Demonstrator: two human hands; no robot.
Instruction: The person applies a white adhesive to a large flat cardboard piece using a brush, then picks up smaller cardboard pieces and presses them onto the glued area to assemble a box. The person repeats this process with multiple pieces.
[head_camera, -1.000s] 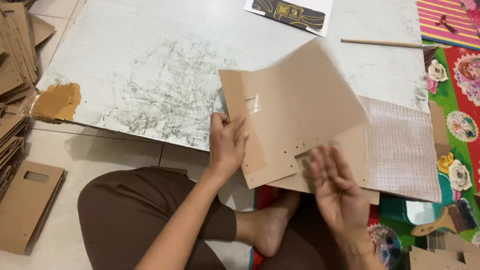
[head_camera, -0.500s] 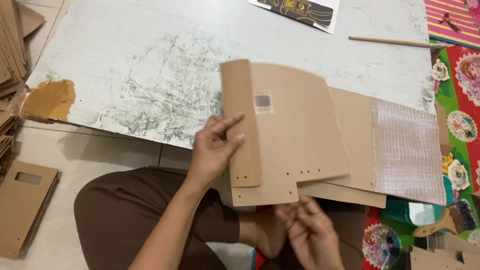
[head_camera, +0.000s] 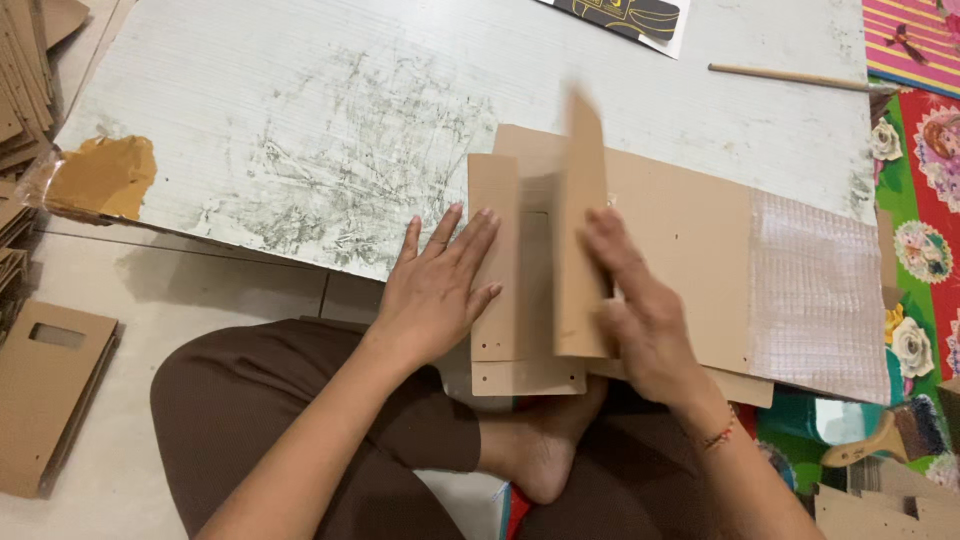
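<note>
A brown cardboard cutout (head_camera: 515, 290) with small punched holes lies on top of a stack of similar cardboard sheets (head_camera: 690, 240) at the near edge of a white board (head_camera: 300, 110). My left hand (head_camera: 440, 285) lies flat, fingers spread, pressing down the cutout's left panel. My right hand (head_camera: 630, 300) grips a narrow flap (head_camera: 582, 220) of the same cutout, which stands upright and is blurred with motion. My crossed legs and a bare foot are below the sheets.
A glue smear (head_camera: 100, 175) marks the board's left edge. Cardboard piles (head_camera: 20, 90) and a folded piece (head_camera: 50, 390) sit at the left. A thin stick (head_camera: 790, 76) lies at the far right, a brush (head_camera: 885, 440) at the lower right on a colourful mat.
The cutout, held up and tilted before, now lies flat on the stack. My left hand has flattened onto it. My right hand has come up from below and raised a flap.
</note>
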